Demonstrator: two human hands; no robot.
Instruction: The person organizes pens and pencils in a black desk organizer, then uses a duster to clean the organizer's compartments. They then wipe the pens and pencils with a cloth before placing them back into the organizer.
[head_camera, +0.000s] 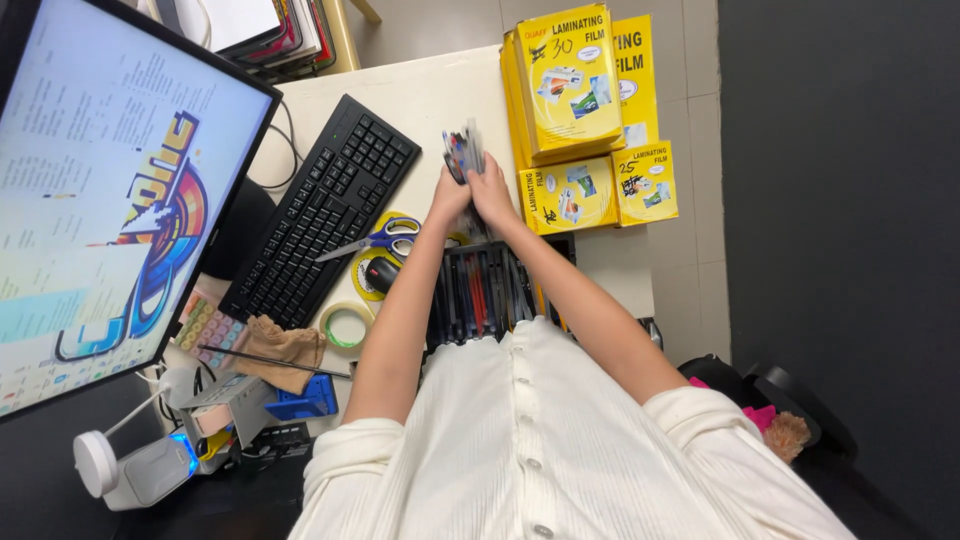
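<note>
Both my hands are raised together over the white desk (430, 95), gripping one bundle of pens (464, 152) that sticks up above my fingers. My left hand (449, 195) wraps the bundle from the left and my right hand (493, 190) from the right, the two hands touching. Right below them sits a black tray (480, 295) filled with more pens, red and dark ones.
A black keyboard (325, 210) lies left of my hands, with blue-handled scissors (375, 240), yellow tape rolls (347, 325) and a large monitor (100, 190) beyond. Yellow boxes of laminating film (585, 110) are stacked to the right. A calculator (208, 325) and a brown cloth (280, 350) lie near the desk's front-left.
</note>
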